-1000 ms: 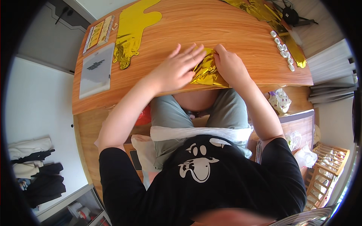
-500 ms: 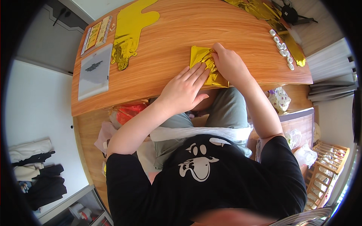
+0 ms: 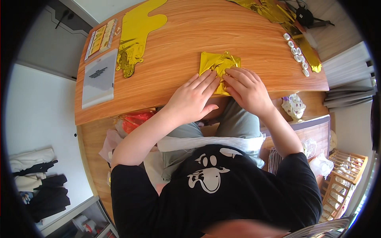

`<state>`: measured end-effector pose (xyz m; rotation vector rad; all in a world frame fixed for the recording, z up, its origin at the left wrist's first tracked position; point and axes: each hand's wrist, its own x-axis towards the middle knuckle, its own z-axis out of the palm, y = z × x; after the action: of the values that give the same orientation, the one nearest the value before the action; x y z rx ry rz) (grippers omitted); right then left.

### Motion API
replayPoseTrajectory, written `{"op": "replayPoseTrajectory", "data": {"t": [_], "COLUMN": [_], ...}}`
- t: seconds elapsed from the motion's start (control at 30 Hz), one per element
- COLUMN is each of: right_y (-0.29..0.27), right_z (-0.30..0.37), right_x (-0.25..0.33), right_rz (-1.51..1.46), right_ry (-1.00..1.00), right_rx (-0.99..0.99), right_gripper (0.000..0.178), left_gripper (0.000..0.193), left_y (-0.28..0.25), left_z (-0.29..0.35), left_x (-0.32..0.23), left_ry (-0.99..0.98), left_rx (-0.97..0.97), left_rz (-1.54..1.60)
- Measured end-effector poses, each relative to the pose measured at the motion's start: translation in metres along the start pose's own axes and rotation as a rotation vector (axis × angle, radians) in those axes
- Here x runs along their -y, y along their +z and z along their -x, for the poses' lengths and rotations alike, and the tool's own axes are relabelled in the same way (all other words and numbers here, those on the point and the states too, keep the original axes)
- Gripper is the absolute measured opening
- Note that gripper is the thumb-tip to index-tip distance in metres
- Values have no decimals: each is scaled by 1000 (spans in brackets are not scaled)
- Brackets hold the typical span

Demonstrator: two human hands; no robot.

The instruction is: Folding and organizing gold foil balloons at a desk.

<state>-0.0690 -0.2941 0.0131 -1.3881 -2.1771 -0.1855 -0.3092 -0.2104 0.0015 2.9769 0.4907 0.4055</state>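
A folded gold foil balloon (image 3: pixel 210 61) lies at the near edge of the wooden table, creased and shiny. My left hand (image 3: pixel 195 94) presses on its left part with fingers stretched out and the thumb apart. On its right part rests my right hand (image 3: pixel 248 88), palm down, fingers extended and slightly bent. Both hands' fingertips almost meet over the foil, hiding its lower middle. Neither hand grips anything.
A flat gold foil balloon (image 3: pixel 139 29) lies at the table's left, beside a clear plastic bag (image 3: pixel 99 81) and a flat printed package (image 3: pixel 101 37). Several small white rolls (image 3: pixel 297 58) line the right edge, near more gold foil (image 3: pixel 305 47) and a black device (image 3: pixel 304 16).
My right hand has come down and nearer, from a bent-finger hold on the foil's far right edge to lying flat on it. My left hand stays nearly in place.
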Motion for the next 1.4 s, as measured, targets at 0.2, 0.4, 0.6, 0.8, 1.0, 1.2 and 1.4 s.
{"op": "replayPoseTrajectory", "data": {"t": [0.2, 0.4, 0.6, 0.8, 1.0, 1.2, 1.4], "right_y": [-1, 26, 33, 8, -17, -16, -11], "right_z": [12, 4, -15, -18, -19, -23, -21], "right_x": [9, 55, 77, 41, -28, -51, -49], "right_rz": [-20, 248, 242, -178, -254, -118, -132], "right_ry": [93, 269, 452, 534, 254, 12, 91], "right_rx": [125, 60, -64, -82, -79, 48, 71], "right_gripper": [48, 58, 51, 21, 19, 18, 16], "left_gripper": [75, 40, 41, 54, 69, 80, 82], "left_y": [-10, -26, -11, 14, 9, 8, 10], "left_z": [-1, -35, -75, -76, -77, -76, -78], "left_x": [19, 78, 52, 58, 54, 57, 56], "left_ry": [35, -48, 20, 132, 142, 120, 107], "left_rx": [79, 284, -5, 52, 64, 42, 6], "left_rz": [117, 532, 325, 53, 76, 148, 192]}}
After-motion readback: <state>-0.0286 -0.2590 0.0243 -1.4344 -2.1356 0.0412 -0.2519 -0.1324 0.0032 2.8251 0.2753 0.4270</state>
